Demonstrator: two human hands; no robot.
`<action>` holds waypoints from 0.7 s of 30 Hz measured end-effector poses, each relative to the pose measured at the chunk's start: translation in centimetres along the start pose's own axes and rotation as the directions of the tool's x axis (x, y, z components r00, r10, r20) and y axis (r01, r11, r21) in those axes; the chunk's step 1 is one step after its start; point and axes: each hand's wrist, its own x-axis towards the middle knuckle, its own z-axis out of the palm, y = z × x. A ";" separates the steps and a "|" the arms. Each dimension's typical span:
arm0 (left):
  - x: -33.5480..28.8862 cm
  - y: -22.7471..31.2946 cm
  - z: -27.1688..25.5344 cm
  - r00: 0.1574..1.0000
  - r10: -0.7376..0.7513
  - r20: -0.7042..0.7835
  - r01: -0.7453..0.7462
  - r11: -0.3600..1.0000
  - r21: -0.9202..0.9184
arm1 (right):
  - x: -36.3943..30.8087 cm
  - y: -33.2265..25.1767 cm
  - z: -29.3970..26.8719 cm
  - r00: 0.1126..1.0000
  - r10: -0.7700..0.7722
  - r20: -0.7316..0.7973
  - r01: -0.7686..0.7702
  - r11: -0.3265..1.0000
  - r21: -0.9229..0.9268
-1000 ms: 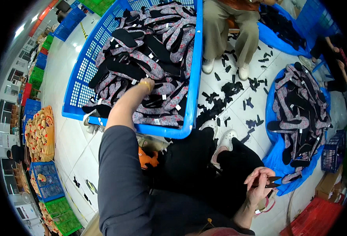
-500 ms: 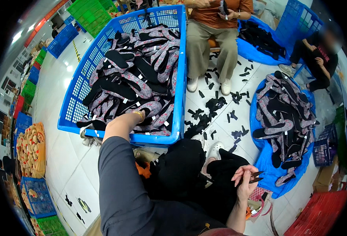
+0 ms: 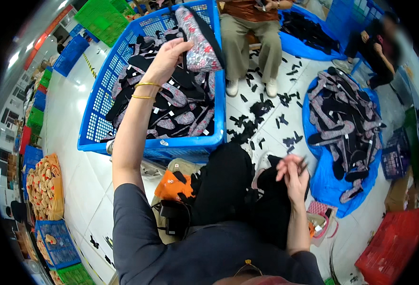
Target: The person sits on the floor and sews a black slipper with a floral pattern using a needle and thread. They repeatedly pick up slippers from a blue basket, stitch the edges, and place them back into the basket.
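My left hand (image 3: 169, 57) is closed on a floral grey-and-red slipper (image 3: 200, 45) with a black sole. It holds the slipper up above the far right part of a large blue basket (image 3: 171, 142), clear of the pile. Many like slippers (image 3: 173, 95) fill the basket, several with small white tags. Over my right knee, my right hand (image 3: 292, 178) holds small dark thread snips (image 3: 303, 165), blurred, their blades pointing up and right.
A blue sheet (image 3: 321, 187) at the right bears another slipper pile (image 3: 345, 121). Black scraps (image 3: 259, 109) litter the white floor. Across from me sits a person (image 3: 252, 38); another person (image 3: 380, 52) sits at the far right. An orange bag (image 3: 173, 185) lies beside my legs.
My left hand has come up out of the pile at the basket's near side, bringing a slipper up and away from me. My right hand keeps the snips and has risen slightly.
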 end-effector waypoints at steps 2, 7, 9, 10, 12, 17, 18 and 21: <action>-2.2 2.6 3.7 0.999 -0.016 0.052 0.014 0.999 0.038 | 0.8 -1.2 1.2 1.000 0.008 0.015 -0.007 0.997 -0.081; -6.7 3.6 14.3 0.906 -0.274 0.323 0.279 0.960 0.030 | 1.7 -7.0 5.5 0.943 -0.324 0.080 0.333 0.900 -0.282; -7.6 1.9 17.4 0.835 -0.424 0.352 0.455 0.891 -0.005 | 1.6 -7.4 5.9 0.920 -0.377 0.107 0.389 0.845 -0.367; -8.0 1.8 18.0 0.796 -0.340 0.501 0.456 0.881 -0.125 | 1.1 -7.4 5.5 0.940 -0.333 0.072 0.332 0.850 -0.409; -9.1 1.0 19.1 0.737 -0.194 0.648 0.480 0.824 -0.299 | -0.3 -6.3 4.4 0.955 -0.297 0.019 0.272 0.844 -0.462; -11.9 -2.3 21.1 0.545 -0.093 0.833 0.390 0.908 -0.154 | -6.0 -2.1 1.9 0.985 -0.173 -0.026 0.139 0.864 -0.483; -12.5 -3.0 21.5 0.496 -0.119 0.860 0.433 0.893 -0.126 | -7.2 -2.0 1.9 0.999 -0.039 -0.025 0.030 0.951 -0.306; -13.5 -5.4 22.9 0.381 -0.044 0.924 0.348 0.932 -0.099 | -9.7 -1.4 0.9 0.985 0.171 0.000 -0.171 0.985 0.006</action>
